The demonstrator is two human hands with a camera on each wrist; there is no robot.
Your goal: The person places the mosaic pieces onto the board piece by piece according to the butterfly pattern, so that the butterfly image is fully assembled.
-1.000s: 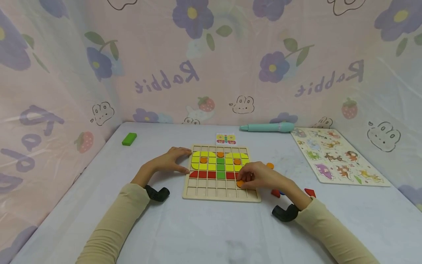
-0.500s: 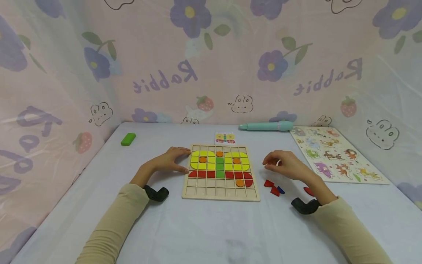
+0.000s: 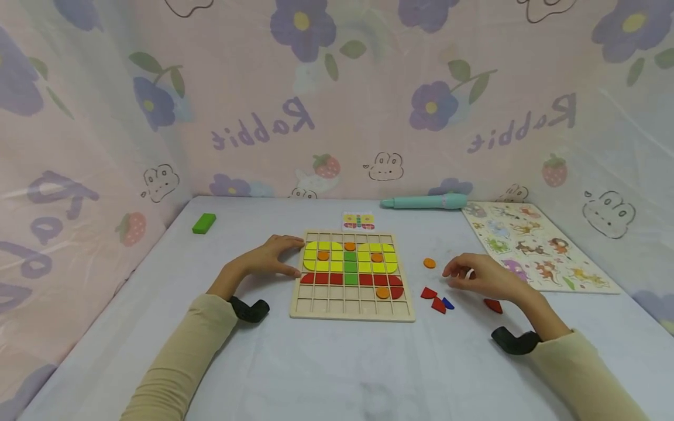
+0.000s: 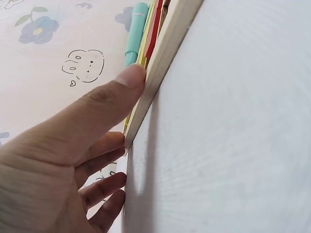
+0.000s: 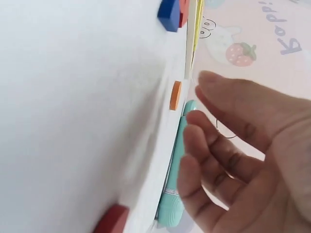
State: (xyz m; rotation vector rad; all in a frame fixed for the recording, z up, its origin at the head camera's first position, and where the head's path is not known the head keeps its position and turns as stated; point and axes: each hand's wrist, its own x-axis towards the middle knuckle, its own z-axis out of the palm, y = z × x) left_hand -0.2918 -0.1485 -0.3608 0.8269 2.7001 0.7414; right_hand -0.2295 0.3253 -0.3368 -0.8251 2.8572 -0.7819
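In the head view my left hand (image 3: 271,257) touches the left edge of a wooden grid board (image 3: 329,307). The left wrist view shows the thumb and fingers along that edge. On the board lie yellow pieces (image 3: 317,265), red pieces (image 3: 322,279), green squares (image 3: 350,267) and several orange discs (image 3: 382,292). My right hand (image 3: 481,275) hovers right of the board, holding nothing, its fingers loosely bent. Left of its fingertips a loose orange disc (image 3: 429,263) lies on the table; in the right wrist view this disc (image 5: 175,95) is apart from the fingers.
Red wedges (image 3: 439,305) and a blue piece (image 3: 448,303) lie right of the board, another red wedge (image 3: 493,306) below the right hand. Behind are a pattern card (image 3: 359,221) and a teal pen (image 3: 423,202). An animal puzzle (image 3: 547,251) lies right, a green block (image 3: 205,223) left.
My right hand has left the orange disc on the board and moved right, passing over the loose orange disc and uncovering it. My left hand stays at the board's edge.
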